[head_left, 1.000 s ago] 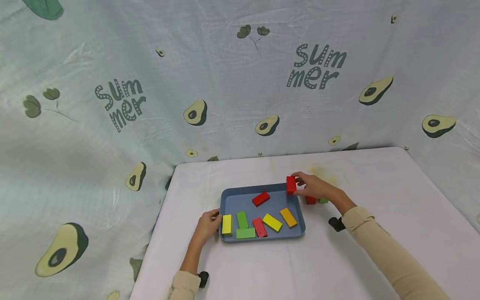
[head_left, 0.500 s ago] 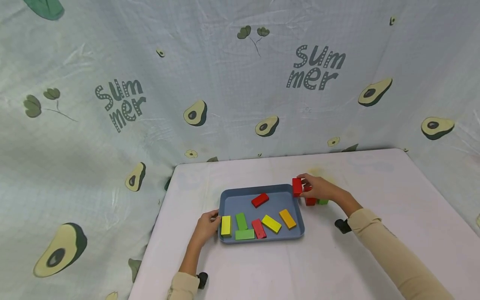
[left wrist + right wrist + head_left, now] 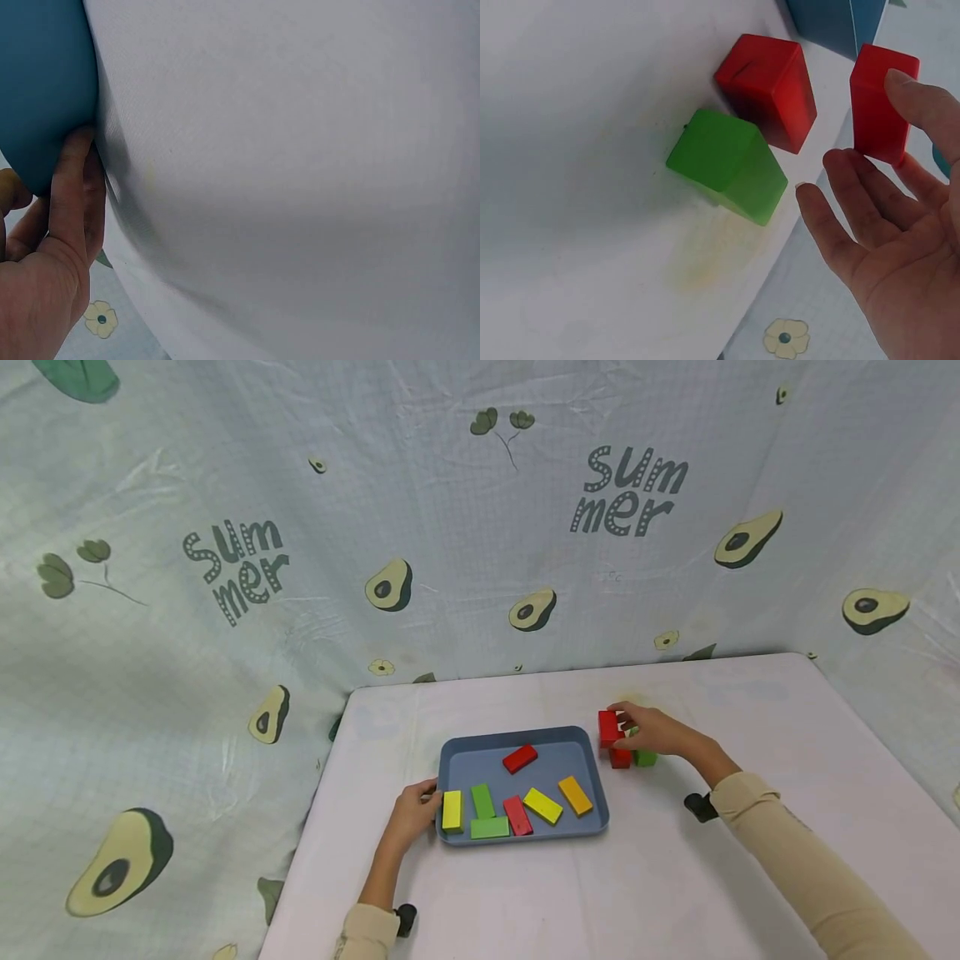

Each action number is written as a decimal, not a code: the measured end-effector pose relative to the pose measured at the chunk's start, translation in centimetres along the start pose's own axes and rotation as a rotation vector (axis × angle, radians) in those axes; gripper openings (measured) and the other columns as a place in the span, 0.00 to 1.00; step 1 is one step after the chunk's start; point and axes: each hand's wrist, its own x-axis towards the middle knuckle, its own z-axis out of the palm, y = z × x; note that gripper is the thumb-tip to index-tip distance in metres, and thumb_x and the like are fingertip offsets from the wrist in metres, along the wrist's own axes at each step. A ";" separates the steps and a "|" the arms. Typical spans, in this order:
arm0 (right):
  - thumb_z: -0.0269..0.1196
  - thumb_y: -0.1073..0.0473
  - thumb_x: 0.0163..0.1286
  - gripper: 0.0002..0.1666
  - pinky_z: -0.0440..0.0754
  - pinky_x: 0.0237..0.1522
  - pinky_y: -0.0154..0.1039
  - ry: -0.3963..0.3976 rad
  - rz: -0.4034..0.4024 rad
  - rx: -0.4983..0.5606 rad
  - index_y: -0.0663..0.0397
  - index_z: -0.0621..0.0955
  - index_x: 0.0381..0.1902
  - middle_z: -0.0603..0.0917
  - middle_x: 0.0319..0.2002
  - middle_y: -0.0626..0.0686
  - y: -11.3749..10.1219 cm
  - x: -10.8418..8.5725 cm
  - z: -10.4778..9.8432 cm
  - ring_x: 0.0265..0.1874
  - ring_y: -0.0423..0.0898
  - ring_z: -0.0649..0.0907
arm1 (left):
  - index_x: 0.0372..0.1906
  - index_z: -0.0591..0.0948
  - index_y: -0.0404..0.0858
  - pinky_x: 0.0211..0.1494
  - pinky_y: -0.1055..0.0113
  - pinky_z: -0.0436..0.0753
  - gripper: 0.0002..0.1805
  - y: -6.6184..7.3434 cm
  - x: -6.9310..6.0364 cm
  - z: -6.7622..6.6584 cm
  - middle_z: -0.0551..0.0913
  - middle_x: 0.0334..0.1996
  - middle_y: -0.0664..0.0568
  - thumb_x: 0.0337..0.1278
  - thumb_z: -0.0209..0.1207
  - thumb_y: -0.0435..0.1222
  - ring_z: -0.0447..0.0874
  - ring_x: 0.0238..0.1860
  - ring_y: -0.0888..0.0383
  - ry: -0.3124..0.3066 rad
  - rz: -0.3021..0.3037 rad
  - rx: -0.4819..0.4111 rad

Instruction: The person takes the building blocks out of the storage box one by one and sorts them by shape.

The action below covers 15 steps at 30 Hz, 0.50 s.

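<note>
While the right hand (image 3: 651, 729) is pinching a red block (image 3: 880, 109), another red block (image 3: 769, 88) and a green block (image 3: 724, 160) are sitting near its fingertips; the left hand (image 3: 411, 814) is touching the tray (image 3: 558, 753), whether pinching I cannot tell.

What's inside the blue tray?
The blue tray holds two yellow blocks, two green blocks, two red blocks and one orange block. The tray's floor right under them is covered, so I can't see it.
</note>
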 end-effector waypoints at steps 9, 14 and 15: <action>0.65 0.54 0.63 0.40 0.74 0.52 0.55 -0.011 0.008 -0.011 0.64 0.62 0.66 0.71 0.58 0.68 1.1 -0.5 -0.8 0.56 0.63 0.72 | 0.61 0.72 0.29 0.34 0.64 0.81 0.22 0.0 -0.1 0.0 0.78 0.50 0.39 0.66 0.51 0.34 0.79 0.48 0.48 0.002 -0.015 -0.025; 0.65 0.55 0.63 0.41 0.74 0.52 0.56 -0.001 0.000 -0.030 0.65 0.61 0.67 0.70 0.58 0.69 2.0 -1.1 -1.4 0.56 0.64 0.71 | 0.61 0.72 0.28 0.33 0.63 0.81 0.21 0.2 -0.1 0.0 0.78 0.50 0.39 0.66 0.50 0.33 0.79 0.47 0.48 0.003 -0.001 -0.023; 0.65 0.55 0.63 0.41 0.74 0.52 0.55 0.001 -0.002 -0.036 0.66 0.61 0.67 0.70 0.58 0.69 2.2 -1.3 -1.5 0.56 0.64 0.71 | 0.61 0.72 0.28 0.33 0.63 0.81 0.21 0.2 -0.1 0.0 0.78 0.50 0.39 0.66 0.50 0.33 0.79 0.47 0.48 0.002 -0.001 -0.023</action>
